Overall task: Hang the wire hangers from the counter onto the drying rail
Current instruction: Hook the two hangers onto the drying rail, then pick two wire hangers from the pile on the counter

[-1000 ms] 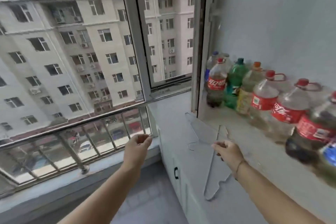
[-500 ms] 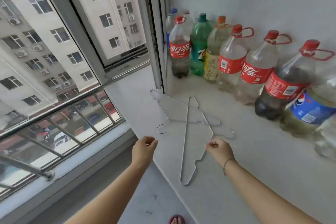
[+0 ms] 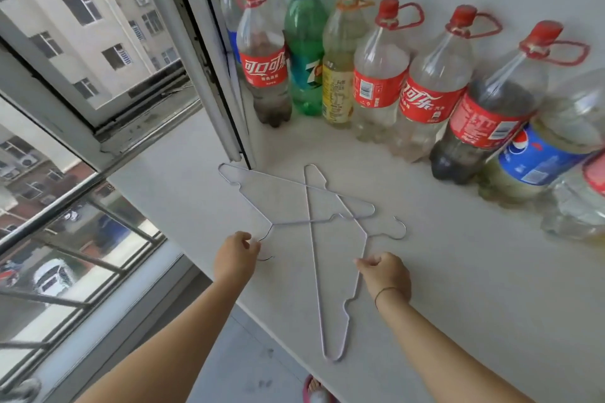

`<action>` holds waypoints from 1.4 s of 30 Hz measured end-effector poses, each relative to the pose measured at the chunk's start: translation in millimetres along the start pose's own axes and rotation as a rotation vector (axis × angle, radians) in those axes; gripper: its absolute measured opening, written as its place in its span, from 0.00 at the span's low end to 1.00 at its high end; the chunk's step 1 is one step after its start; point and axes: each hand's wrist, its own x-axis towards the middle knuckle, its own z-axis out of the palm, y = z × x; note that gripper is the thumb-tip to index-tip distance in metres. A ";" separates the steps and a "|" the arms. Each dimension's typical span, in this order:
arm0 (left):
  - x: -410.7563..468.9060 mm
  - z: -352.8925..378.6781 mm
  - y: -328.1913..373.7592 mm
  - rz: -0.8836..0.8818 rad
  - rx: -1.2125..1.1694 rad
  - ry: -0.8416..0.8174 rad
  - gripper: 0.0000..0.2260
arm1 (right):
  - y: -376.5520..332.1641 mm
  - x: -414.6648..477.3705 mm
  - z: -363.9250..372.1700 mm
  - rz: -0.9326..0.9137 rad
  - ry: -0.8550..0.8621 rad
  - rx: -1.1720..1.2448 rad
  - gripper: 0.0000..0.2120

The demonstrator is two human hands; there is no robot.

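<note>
Silvery wire hangers [image 3: 310,222] lie crossed on the counter [image 3: 458,271], just before the bottles [image 3: 379,75]. Both arms reach forward. The left hand [image 3: 235,255] pinches one hook. The right hand [image 3: 384,273] curls its fingers [image 3: 366,262] at the other's shoulder; grip unclear.

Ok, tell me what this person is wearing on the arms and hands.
The left hand and right hand are gloveless, and no sleeve shows on either forearm. A thin dark cord bracelet circles the right wrist. No ring or watch is visible on the fingers or wrists.
</note>
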 end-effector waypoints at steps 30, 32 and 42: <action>-44.3 42.5 43.2 0.724 0.559 -0.167 0.07 | 87.2 9.8 -78.8 0.012 0.153 0.390 0.08; -50.5 42.1 42.6 0.713 0.432 -0.212 0.06 | 84.8 5.0 -87.9 -0.011 0.139 0.447 0.07; -112.3 -3.9 52.4 0.569 -0.048 0.037 0.05 | 41.3 -28.8 -145.6 -0.084 -0.239 0.857 0.10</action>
